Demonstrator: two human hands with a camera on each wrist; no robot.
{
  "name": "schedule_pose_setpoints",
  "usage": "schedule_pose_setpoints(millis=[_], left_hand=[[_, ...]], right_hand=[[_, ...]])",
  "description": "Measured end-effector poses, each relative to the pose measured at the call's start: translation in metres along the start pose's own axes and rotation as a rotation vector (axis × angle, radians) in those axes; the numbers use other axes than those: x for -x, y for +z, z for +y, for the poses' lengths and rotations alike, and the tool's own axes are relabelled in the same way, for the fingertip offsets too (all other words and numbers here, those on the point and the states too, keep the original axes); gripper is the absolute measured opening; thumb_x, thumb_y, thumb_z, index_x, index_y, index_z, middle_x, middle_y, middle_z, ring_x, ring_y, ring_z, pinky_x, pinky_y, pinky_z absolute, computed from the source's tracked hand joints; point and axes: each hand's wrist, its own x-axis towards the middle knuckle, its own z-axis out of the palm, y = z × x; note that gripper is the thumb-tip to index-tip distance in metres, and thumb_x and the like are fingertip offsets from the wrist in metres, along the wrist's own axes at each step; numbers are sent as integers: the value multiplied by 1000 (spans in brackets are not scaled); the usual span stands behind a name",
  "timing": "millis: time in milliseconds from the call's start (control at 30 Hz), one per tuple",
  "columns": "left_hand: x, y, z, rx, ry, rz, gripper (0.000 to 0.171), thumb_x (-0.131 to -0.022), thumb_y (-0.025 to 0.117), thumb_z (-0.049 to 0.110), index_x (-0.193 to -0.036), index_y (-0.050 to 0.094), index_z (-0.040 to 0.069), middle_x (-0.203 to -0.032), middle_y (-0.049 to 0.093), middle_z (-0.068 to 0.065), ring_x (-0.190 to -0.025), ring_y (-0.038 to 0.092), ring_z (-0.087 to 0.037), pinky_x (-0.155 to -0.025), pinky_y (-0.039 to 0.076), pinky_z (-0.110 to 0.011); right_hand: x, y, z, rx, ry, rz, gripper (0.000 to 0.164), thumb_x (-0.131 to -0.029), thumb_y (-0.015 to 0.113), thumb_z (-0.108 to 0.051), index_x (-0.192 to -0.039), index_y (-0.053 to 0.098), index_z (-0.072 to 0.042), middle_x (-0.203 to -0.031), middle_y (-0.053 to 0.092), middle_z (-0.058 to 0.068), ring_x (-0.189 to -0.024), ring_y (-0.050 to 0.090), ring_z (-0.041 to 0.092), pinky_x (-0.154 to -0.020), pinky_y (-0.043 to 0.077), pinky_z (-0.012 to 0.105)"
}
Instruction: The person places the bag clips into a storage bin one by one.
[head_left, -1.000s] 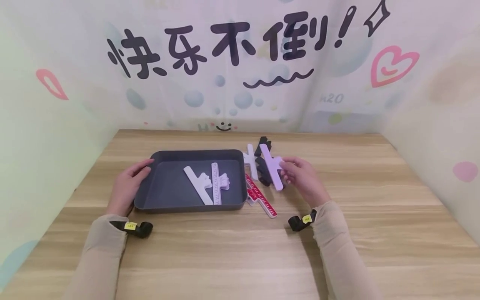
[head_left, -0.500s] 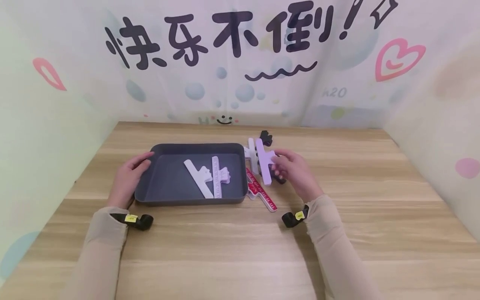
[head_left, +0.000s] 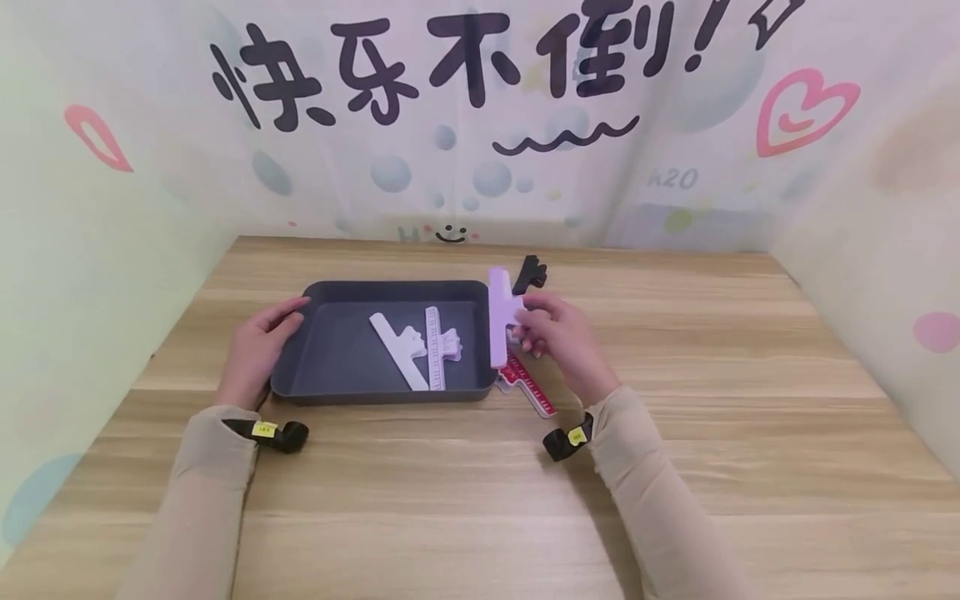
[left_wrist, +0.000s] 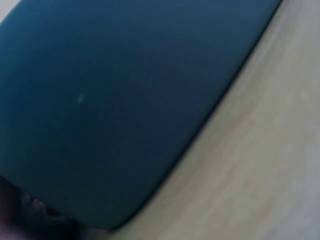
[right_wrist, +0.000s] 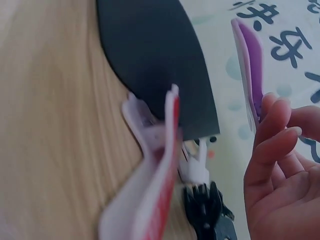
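Note:
In the head view, my right hand pinches a lilac clip by its handle. The clip is raised over the right rim of a dark grey baking tray. In the right wrist view, fingertips grip the lilac clip. My left hand holds the tray's left rim near the far corner. Two clips lie inside the tray: a white clip and a pale clip with ruler-like marks. The left wrist view shows mostly the tray's outer wall.
Right of the tray, a red and white clip lies on the wooden table. A black clip lies farther back. A white clip shows in the right wrist view. A printed curtain stands behind the table.
My right hand has carried the lilac clip leftward, from above the loose clips to the tray's right rim. My left hand stays at the tray. The head view has tilted slightly down.

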Motion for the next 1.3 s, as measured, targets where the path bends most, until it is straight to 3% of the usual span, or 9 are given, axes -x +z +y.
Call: schedule_pose_setpoints(millis=[267,800,1067,1300], left_hand=[[-1,1,0,7,0,10,42,-93,50,39,-132,52,21,-141,44,-1,-128,39,-14,-104,33,-36],[-1,3,-2,13,1,-1,43,-94,50,38,-132,51,19,-142,43,-1,-129,37,-15,-104,32,-36],[-1,3,0,25,-1,-2,44,-93,50,39,-132,51,19,-142,43,-2,-128,37,-15,-104,32,-36],[-2,2,-1,23,3,1,43,-94,50,37,-132,51,20,-142,42,-1,-128,37,-14,-104,32,-35]], right_hand=[[0,15,2,13,41,-52,37,-88,61,-26,-123,51,-16,-86,65,14,-60,53,15,-56,46,24],[-2,35,6,172,29,-93,38,-87,62,-34,-122,52,-22,-86,69,6,-52,50,15,-48,44,22],[-5,40,9,156,41,-77,36,-86,64,-32,-119,54,-22,-84,70,6,-47,40,15,-44,34,24],[-7,42,12,159,56,-84,36,-85,65,-32,-118,56,-24,-83,70,6,-46,36,16,-47,32,25]])
